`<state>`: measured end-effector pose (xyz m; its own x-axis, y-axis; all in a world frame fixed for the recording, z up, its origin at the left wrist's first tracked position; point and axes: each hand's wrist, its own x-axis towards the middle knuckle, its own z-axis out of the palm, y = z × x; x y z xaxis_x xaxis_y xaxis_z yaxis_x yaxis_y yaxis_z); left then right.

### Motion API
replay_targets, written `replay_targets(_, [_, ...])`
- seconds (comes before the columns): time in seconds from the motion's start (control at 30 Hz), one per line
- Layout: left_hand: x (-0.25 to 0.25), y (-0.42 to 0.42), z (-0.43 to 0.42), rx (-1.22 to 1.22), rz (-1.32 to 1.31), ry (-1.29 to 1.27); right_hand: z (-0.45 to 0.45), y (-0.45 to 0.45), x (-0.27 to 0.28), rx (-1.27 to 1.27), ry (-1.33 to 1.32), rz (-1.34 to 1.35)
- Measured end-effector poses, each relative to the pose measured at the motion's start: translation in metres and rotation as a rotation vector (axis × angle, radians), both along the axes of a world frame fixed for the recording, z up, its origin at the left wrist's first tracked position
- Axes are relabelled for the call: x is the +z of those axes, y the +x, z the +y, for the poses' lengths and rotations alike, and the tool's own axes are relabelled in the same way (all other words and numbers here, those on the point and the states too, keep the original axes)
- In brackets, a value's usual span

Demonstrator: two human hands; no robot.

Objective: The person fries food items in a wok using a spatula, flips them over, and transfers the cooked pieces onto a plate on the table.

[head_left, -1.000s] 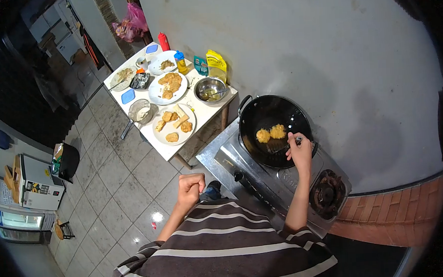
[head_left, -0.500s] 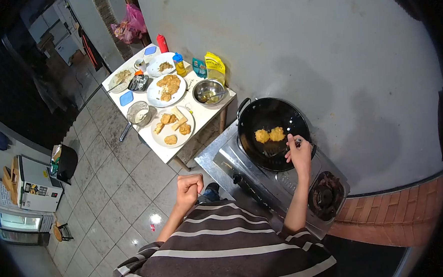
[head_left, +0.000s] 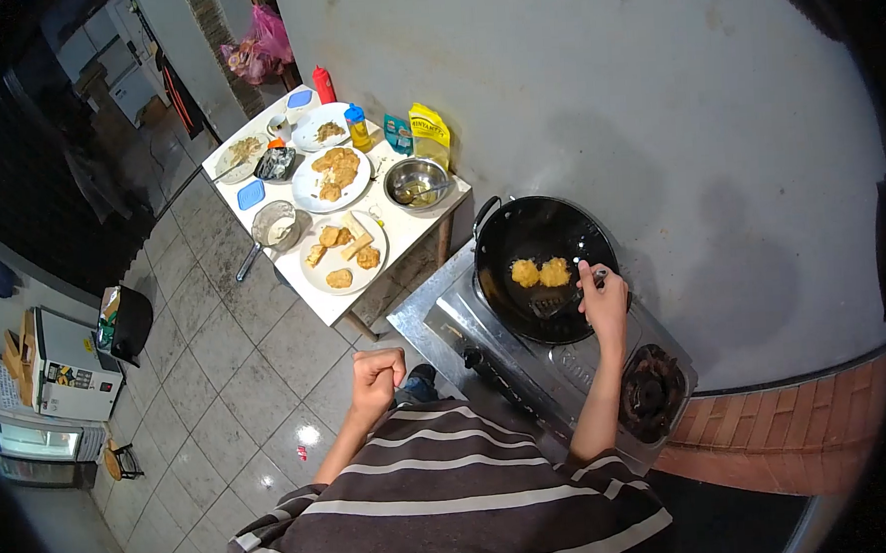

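Observation:
My right hand is closed around the handle of a dark spatula over the right side of a black wok. The spatula's slotted blade lies in the wok, just below two golden fried pieces that sit side by side. The wok rests on a metal gas stove. My left hand is a closed fist in front of my body, left of the stove and over the floor. Its fingers are curled in, and whatever they may hold is hidden.
A white table at the upper left bears plates of fried food, a metal bowl, a small saucepan, bottles and a yellow bag. A bare burner is right of the wok. A wall rises behind the stove.
The spatula and my right hand have shifted slightly within the wok area, and the hand has turned a little. My left fist keeps its pose. The whole view has shifted slightly.

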<state>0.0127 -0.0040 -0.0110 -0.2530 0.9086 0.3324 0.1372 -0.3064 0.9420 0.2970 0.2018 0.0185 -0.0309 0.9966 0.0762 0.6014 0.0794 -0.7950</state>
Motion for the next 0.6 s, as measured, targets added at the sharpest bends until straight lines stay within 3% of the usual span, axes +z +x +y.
replay_targets(0.6, [-0.001,0.005,0.005,-0.003,-0.021,-0.004,0.003,0.002,0.003,-0.054,0.031,0.059])
